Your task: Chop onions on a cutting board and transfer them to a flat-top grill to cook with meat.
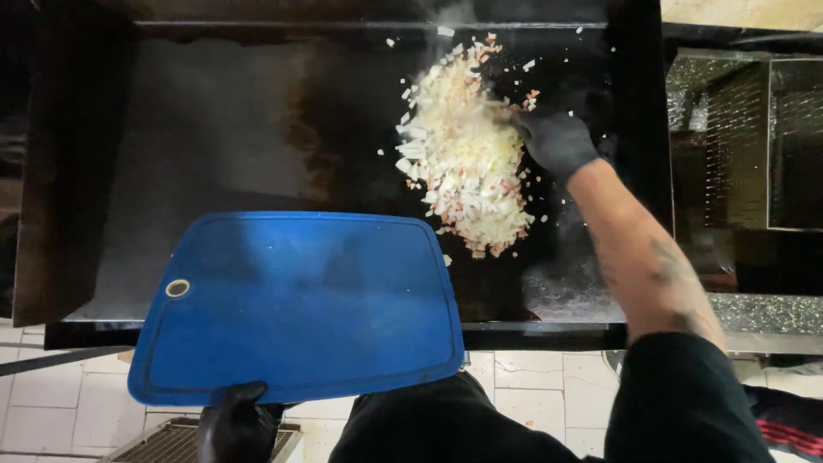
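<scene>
Blue plastic fills the lower middle of our view: we hold a cutting board (296, 304) by its near edge with our left hand (233, 424), the black-gloved fingers curled shut over the rim while the thumb side stays hidden beneath. The board has rounded corners, a groove running just inside its edge and a small ringed hole near its left side; its surface looks bare and a little scuffed. It hangs level, its far half over the front of the griddle (206, 137) and its near half over the tiled floor (531, 386). Our right hand (555, 140), also in a black glove, reaches out over the dark hot plate and touches the right side of a heap (467, 163) of chopped food; its fingers point into the pile, bent loosely, and we cannot tell whether they have hold of anything. The heap is mostly pale, whitish dice with small pink and orange bits mixed in, long and narrow from the back of the plate toward the front, with stray pieces scattered around it. Thin steam rises near its far end. Our forearm is bare below a black sleeve (686, 394).
</scene>
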